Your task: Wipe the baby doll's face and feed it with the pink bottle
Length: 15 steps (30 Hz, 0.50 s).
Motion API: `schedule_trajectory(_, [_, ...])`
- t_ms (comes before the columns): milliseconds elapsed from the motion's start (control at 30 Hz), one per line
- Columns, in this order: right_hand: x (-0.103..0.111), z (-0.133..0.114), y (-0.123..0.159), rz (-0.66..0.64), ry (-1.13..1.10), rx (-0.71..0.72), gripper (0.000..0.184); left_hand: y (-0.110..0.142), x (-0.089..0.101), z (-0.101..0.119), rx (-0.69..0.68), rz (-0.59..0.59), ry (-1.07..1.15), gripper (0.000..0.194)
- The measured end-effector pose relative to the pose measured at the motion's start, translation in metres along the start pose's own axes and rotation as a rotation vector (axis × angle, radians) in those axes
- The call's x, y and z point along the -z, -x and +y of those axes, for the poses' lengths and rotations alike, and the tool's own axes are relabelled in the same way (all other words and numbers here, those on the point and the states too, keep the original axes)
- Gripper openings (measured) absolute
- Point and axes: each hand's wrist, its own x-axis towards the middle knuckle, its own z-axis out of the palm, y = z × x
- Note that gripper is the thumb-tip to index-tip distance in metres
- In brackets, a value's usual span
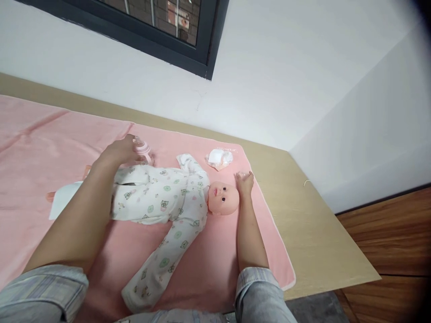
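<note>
My left hand (120,151) is closed around a baby bottle (144,151) with a pink collar and a clear top, just beyond the doll's clothed body. Near the doll's head, the fingers of my right hand (247,183) curl round a small clear cap (241,174), partly hidden by them. Between my arms a baby doll (223,198) lies on its back, face up, its head to the right. It wears a white patterned outfit (164,193), one long sleeve stretched towards me. My left forearm hides part of its legs.
A pink blanket (208,251) covers much of the wooden table (303,233). A clear plastic packet with white contents (218,158) lies beyond the doll. White cloth or paper (63,200) shows by its feet. Wall and dark-framed window (205,58) stand behind.
</note>
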Motion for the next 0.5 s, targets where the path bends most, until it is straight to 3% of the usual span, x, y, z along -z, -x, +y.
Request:
schedule_trajectory(100, [-0.001,0.002,0.001,0.023,-0.033,0.031,0.077,0.012,0.013,0.002,0.019,-0.002,-0.039,0.101])
schedule_trajectory(200, [-0.002,0.002,0.003,0.047,-0.055,0.052,0.069,0.032,0.026,0.017,-0.012,0.185,-0.054,0.091])
schedule_trajectory(267, [-0.002,0.001,0.004,0.074,-0.066,0.088,0.066,0.047,0.031,0.034,-0.143,0.362,0.014,0.072])
schedule_trajectory(333, [-0.001,-0.001,0.005,0.137,-0.063,0.168,0.063,0.061,0.032,0.056,-0.337,0.436,0.132,0.055])
schedule_trajectory(400, [0.001,-0.004,0.007,0.219,-0.064,0.278,0.057,0.069,0.029,0.081,-0.535,0.360,0.206,0.046])
schedule_trajectory(500, [0.004,-0.011,0.012,0.244,-0.086,0.429,0.049,0.070,0.018,0.122,-0.796,0.052,0.134,0.048])
